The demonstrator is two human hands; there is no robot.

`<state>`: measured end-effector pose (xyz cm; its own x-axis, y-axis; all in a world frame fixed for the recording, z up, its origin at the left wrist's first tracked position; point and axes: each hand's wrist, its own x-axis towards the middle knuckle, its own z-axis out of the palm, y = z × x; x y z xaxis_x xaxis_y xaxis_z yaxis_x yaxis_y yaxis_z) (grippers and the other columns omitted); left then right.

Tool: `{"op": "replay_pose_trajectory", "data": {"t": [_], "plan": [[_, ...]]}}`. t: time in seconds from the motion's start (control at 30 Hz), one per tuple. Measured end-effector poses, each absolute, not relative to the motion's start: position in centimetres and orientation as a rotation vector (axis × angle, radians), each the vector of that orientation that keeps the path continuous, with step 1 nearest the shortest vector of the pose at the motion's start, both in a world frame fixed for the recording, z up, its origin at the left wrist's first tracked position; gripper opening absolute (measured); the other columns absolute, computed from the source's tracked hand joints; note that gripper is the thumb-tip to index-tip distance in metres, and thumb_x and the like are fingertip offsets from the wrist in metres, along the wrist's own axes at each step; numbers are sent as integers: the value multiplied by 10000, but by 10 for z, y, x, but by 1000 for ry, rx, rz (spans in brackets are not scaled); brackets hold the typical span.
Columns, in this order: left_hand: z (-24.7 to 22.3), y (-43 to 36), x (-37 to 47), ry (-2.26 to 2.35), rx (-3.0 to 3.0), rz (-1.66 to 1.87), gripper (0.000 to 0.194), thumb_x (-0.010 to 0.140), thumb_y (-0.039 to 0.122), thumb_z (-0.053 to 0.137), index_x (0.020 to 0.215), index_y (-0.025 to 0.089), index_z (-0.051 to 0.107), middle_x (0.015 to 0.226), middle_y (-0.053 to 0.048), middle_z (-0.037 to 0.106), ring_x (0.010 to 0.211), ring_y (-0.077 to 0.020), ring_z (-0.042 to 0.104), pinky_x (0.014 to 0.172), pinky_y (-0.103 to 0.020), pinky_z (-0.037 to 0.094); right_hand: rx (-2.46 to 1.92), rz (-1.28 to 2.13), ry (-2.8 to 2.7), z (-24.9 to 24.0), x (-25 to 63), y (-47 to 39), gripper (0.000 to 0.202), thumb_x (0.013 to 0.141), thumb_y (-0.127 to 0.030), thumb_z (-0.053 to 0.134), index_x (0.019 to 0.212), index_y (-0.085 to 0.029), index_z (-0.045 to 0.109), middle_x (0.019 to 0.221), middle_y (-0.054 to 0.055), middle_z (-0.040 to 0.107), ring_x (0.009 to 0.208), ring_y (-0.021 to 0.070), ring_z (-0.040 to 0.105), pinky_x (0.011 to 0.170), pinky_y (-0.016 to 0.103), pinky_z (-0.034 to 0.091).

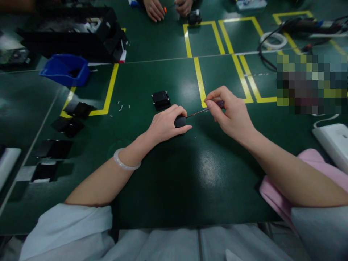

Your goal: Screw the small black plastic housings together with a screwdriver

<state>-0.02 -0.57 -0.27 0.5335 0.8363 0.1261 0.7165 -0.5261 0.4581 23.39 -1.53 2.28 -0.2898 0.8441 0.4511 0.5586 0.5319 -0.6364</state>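
My left hand (170,123) is closed around a small black part (180,121), thumb on its near side and fingers over the far side. In my right hand (228,112) is a screwdriver (199,112) with a dark handle, held nearly level. Its thin shaft points left, and the tip meets the right end of the black part. Just beyond my left hand a black box-shaped piece (161,99) with shiny screw heads at its corners lies on the green table (168,185). Several tiny screws (121,107) are scattered to its left.
Several black pieces (54,148) form a row at the left, near a blue bin (66,69) and black trays (73,40). Another person's hands (154,9) work at the far edge. A pink cloth (310,163), white device (334,143) and cables lie at the right.
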Motion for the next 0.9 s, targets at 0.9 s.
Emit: {"op": "replay_pose_trajectory", "data": {"t": [0.9], "plan": [[-3,-5,-1,1274,2427,474,404,889,581,617,1058,213,610,1116,-49,659,981,-219,630,773,-315,455,-1138,445,-1981,22,233,-16,109,983,-320,521,930,-238,568,686,-45,562,526,101,521,568,296,409]]}}
